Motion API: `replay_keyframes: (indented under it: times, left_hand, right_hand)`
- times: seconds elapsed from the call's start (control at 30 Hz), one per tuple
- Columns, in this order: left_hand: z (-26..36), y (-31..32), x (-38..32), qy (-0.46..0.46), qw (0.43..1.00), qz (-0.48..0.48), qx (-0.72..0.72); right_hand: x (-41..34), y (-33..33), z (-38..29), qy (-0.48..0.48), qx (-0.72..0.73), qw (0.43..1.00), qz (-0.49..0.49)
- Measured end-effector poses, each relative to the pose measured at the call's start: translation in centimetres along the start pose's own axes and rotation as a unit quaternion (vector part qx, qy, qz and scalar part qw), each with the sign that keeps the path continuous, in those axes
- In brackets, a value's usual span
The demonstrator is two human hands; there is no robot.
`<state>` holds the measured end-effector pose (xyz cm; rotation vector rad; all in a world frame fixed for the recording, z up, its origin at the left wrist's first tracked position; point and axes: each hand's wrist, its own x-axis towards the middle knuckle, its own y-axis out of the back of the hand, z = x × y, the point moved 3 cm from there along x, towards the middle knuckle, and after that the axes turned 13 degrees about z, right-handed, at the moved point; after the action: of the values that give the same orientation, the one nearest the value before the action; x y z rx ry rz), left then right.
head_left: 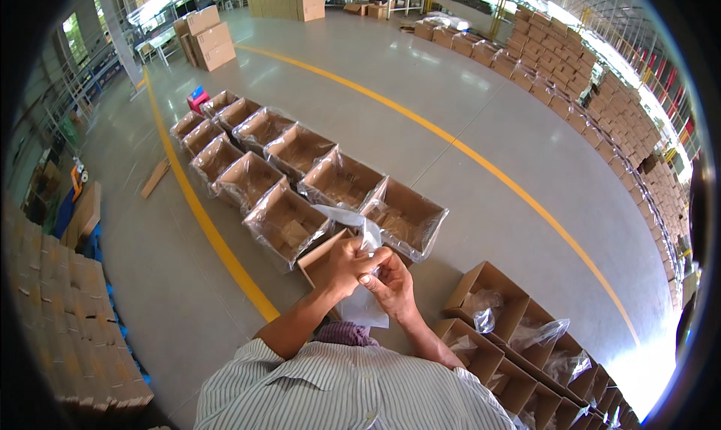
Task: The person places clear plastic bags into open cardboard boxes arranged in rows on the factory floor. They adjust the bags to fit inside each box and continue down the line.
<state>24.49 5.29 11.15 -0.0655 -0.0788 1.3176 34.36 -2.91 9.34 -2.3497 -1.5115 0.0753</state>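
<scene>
A folded clear plastic bag (pixel 366 306) hangs between my hands, its upper end reaching above them and its lower end near my chest. My left hand (pixel 350 266) grips it from the left, fingers closed. My right hand (pixel 390 283) pinches it beside the left one, thumb and fingers together. Beneath my hands stands an open cardboard box (pixel 315 258), partly hidden, with no liner visible on its shown part. Just beyond are cardboard boxes lined with clear plastic, one at the left (pixel 265 230) and one at the right (pixel 436 216).
Two rows of lined boxes (pixel 248 154) stretch ahead. At lower right, open boxes (pixel 479 272) hold loose crumpled plastic bags. Flattened cardboard stacks (pixel 62 317) stand at left. Yellow lines (pixel 208 233) mark the grey floor; more boxes (pixel 541 92) line the right side.
</scene>
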Motion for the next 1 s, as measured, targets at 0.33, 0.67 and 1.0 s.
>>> replay_keyframes:
  times: [0.33, 0.67, 1.0]
  left_hand:
    - [-3.5, 5.7, -1.4, -0.089, 0.984, -0.022, 0.151]
    - [-5.9, 2.6, -3.7, 0.0, 0.98, -0.19, 0.062]
    - [-10.6, 5.8, -4.1, -0.006, 0.996, 0.078, 0.044]
  right_hand:
    - [2.0, 9.8, 2.8, 0.01, -0.106, 0.982, 0.155]
    - [-2.2, 4.8, 4.1, -0.071, -0.16, 0.98, -0.099]
    - [-2.9, 11.5, 7.6, -0.032, -0.077, 0.98, 0.181]
